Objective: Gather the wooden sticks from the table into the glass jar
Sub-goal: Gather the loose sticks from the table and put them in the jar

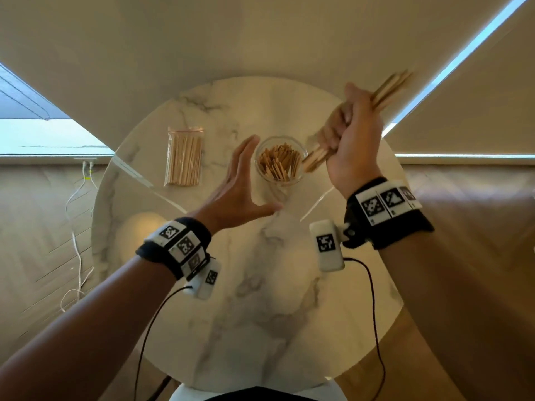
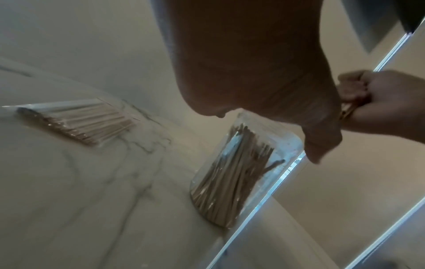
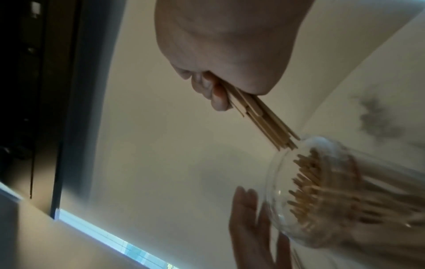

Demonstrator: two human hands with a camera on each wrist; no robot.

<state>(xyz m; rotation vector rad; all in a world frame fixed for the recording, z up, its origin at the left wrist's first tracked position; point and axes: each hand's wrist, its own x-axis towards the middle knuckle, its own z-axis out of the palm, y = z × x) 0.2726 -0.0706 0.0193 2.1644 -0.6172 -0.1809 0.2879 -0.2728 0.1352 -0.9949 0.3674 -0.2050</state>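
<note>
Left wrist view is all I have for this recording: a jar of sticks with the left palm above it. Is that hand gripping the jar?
Observer: No. In the head view the left hand is open, fingers straight, beside the glass jar, apparently not touching it.
Operator: I see a fist at my right edge. What is it holding?
Observer: The right hand grips a bundle of wooden sticks, tilted, the lower ends pointing at the jar.
Operator: Are those ends inside the jar yet?
Observer: Not yet. The right wrist view shows the stick tips just at the jar's rim, outside the mouth.
</note>
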